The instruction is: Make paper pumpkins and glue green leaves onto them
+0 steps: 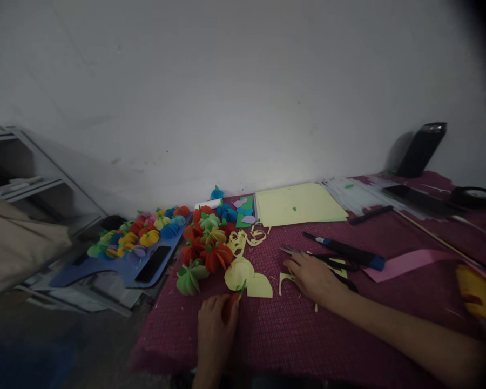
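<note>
Near the table's front edge my left hand point(217, 319) is closed around a small red-orange paper pumpkin point(228, 307), mostly hidden by the fingers. A green paper stem point(242, 289) sticks up from it. To the right, my right hand point(311, 274) lies low over the table, fingers stretched out and resting at a pair of scissors point(344, 261) with black handles. Between the hands lie pale yellow paper cutouts, one a rounded shape point(238, 274) and one a leaf-like piece point(260, 286). Yellow scraps point(283, 281) lie by my right fingers.
Finished paper pumpkins point(213, 237) crowd the table's left side; more sit on a blue board point(121, 274) with a phone point(153, 263). Yellow sheets point(299, 204) lie against the wall. A utility knife point(348, 251), pink strip point(409, 263), tape roll point(474, 196) and black bottle point(422, 149) stand rightward.
</note>
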`<state>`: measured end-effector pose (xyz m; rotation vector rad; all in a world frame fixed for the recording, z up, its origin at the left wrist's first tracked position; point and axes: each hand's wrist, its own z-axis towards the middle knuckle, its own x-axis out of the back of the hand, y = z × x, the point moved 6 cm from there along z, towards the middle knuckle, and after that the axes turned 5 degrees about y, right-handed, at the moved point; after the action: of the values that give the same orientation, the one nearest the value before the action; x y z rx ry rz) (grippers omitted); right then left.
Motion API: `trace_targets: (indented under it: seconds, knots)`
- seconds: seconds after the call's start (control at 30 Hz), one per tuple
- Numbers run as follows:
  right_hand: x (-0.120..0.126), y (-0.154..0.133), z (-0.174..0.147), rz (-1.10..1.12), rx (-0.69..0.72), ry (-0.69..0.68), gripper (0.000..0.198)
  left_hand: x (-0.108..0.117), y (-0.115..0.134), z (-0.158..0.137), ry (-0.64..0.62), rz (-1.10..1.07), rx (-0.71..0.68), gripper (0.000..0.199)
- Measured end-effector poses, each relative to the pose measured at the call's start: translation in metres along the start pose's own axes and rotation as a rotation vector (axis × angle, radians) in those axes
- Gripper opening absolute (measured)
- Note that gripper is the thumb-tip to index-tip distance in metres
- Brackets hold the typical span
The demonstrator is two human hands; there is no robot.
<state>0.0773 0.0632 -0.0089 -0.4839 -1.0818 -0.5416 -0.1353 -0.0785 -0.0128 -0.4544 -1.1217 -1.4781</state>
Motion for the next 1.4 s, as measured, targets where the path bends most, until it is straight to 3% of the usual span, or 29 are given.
trace_targets:
  seconds: [0.07,0.17,0.33,0.47,0.57,0.67,0.77,0.87,0.97,1.07,1.2,1.4]
  knots:
    - [0.01,-0.006,0.0,0.029,0.022,0.039,0.031,0.002,0.0,-0.001,0.025,-0.01,0.006,0.024]
    - [0.027,-0.023,-0.002,0.15,0.089,0.082,0.031,0.005,0.0,-0.004,0.067,-0.02,0.01,0.027]
    - [0.032,-0.054,-0.009,0.473,0.13,-0.058,0.024,0.012,-0.005,-0.01,0.171,0.009,0.013,0.033]
    - [0.022,-0.062,-0.013,0.815,-0.057,-0.192,0.02,0.02,0.004,-0.014,0.281,0.039,-0.038,0.027]
    - [0.009,-0.068,-0.017,1.236,-0.269,-0.32,0.034,0.017,0.031,-0.013,0.346,0.053,-0.248,0.017]
    - [0.0,-0.074,-0.015,1.564,-0.387,-0.337,0.051,0.003,0.062,-0.008,0.356,0.081,-0.488,0.019]
    - [-0.005,-0.065,-0.008,1.575,-0.473,-0.244,0.049,-0.011,0.091,0.001,0.316,0.08,-0.671,0.021]
    - [-0.005,-0.043,-0.005,1.479,-0.537,-0.167,0.048,-0.017,0.11,0.017,0.159,-0.019,-0.679,0.023]
    - [0.003,-0.021,-0.007,1.371,-0.517,-0.154,0.039,-0.007,0.118,0.038,0.128,-0.232,-0.541,0.026]
    - [0.012,-0.004,-0.01,1.268,-0.499,-0.152,0.03,-0.011,0.114,0.065,0.021,-0.426,-0.274,0.033]
    - [0.017,0.009,-0.011,1.218,-0.486,-0.11,0.025,-0.052,0.122,0.077,-0.461,-0.767,-0.082,0.028]
    - [0.013,0.017,-0.014,1.202,-0.428,-0.131,0.027,-0.102,0.112,0.059,-0.627,-1.175,0.436,0.035]
